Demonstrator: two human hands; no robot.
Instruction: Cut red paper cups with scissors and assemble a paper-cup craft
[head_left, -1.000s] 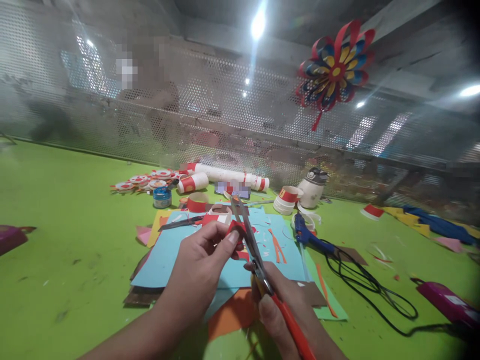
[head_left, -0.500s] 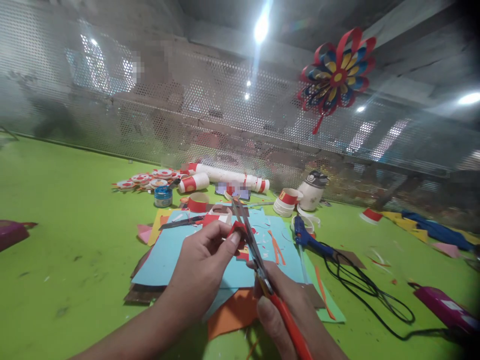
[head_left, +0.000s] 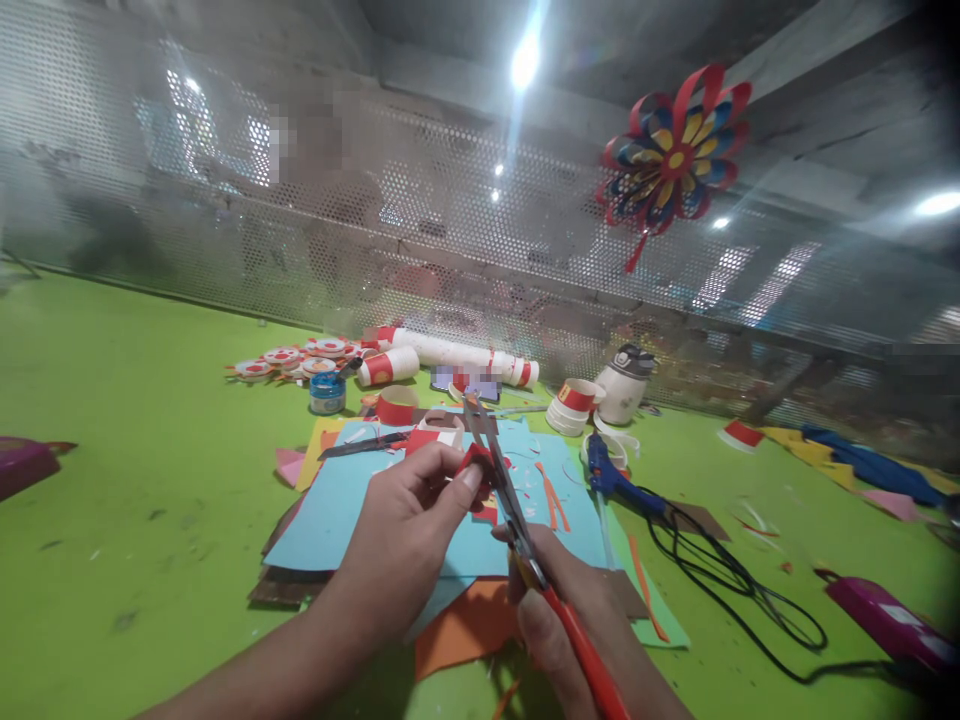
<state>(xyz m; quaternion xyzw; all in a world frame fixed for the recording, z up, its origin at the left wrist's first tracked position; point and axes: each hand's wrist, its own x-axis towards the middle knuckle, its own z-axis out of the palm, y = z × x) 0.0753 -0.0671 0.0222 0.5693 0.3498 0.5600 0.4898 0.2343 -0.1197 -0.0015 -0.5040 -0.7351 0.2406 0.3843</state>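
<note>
Between thumb and fingers, my left hand (head_left: 409,525) pinches a small piece of red paper (head_left: 475,462). My right hand (head_left: 559,600) is wrapped round a pair of scissors (head_left: 510,500) with red handles, its blades pointing up and away from me. The blades lie right beside the red paper; whether they are cutting into it I cannot tell. Under both hands is a sheet of light blue paper (head_left: 322,530), strewn with thin orange strips (head_left: 553,495) and small scraps. A dark craft knife (head_left: 365,446) rests on the blue sheet beyond my left hand.
At the right lies a blue glue gun (head_left: 622,482) with a looped black cable (head_left: 720,565). Farther back are white-and-red paper tubes (head_left: 450,352), a small blue jar (head_left: 328,392), a white container (head_left: 624,385) and round paper pieces (head_left: 281,358). A paper flower (head_left: 675,155) hangs overhead.
The hands, red paper and scissors hold almost the same place. The view has shifted very slightly.
</note>
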